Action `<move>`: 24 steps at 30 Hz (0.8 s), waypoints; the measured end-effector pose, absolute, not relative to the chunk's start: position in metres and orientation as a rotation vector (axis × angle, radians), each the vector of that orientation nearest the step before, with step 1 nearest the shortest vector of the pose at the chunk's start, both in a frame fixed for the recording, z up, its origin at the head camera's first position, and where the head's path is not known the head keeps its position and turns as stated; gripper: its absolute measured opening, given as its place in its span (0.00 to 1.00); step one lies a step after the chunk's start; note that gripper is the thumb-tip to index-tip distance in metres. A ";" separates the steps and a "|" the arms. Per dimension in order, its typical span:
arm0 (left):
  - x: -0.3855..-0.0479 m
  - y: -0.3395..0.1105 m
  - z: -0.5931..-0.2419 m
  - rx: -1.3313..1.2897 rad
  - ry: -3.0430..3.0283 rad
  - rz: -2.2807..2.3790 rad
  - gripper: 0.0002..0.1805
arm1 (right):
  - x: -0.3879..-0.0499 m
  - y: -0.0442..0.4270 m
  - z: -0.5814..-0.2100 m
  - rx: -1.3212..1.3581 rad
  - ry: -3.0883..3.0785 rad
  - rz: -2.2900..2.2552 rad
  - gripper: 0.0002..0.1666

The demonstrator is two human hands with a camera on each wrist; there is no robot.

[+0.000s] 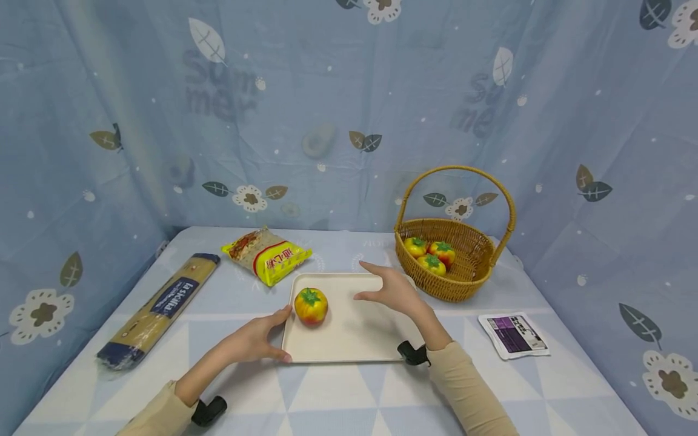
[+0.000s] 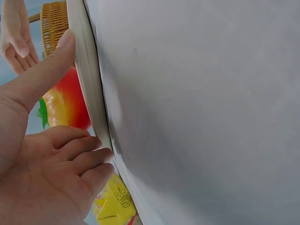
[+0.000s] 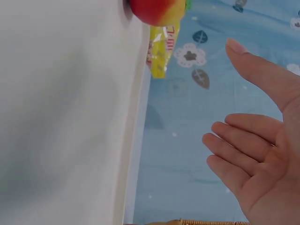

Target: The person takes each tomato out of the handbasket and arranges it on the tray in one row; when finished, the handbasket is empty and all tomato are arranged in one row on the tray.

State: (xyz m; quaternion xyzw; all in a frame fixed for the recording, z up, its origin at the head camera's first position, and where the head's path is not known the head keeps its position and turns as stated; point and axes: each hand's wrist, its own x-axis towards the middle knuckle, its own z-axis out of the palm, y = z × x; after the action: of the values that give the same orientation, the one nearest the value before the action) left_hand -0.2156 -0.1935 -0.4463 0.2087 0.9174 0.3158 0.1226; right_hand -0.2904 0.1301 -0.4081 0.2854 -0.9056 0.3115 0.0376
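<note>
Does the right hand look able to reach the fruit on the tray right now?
Probably yes: the right hand is open above the tray, and only bare tray shows between it and the fruit; the left hand is on the fruit's other side.

Between the left fingers (image 1: 279, 315) and right fingers (image 1: 373, 267), the beige rectangular tray (image 1: 354, 348) offers an open stretch, interrupted just beside the left fingers by 1 round yellow-red fruit with a green leafy top (image 1: 311, 307). Beyond and right of the right fingers, the brown woven basket with an arched handle (image 1: 444, 289) blocks passage. Beyond the left fingers lies the yellow plastic packet (image 1: 272, 257); left of them, the long tan-and-blue pack (image 1: 158, 312) obstructs.
</note>
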 end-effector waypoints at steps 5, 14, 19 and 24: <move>-0.215 -0.193 -0.446 0.620 2.675 0.930 0.59 | -0.293 0.141 -0.405 0.844 -2.727 0.937 0.44; -0.215 -0.194 -0.446 0.612 2.671 0.940 0.59 | -0.298 0.168 -0.391 0.703 -2.721 0.989 0.45; -0.216 -0.194 -0.447 0.626 2.675 0.936 0.59 | -0.298 0.183 -0.383 0.607 -2.683 0.967 0.45; -0.216 -0.194 -0.447 0.613 2.681 0.928 0.59 | -0.301 0.195 -0.383 0.562 -2.696 0.964 0.44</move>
State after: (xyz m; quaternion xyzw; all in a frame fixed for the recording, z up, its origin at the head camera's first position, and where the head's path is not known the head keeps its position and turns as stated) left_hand -0.2156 -0.1937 -0.4468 0.2098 0.9171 0.3173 0.1191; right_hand -0.3007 0.1952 -0.3830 0.1914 -0.9182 0.3283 0.1116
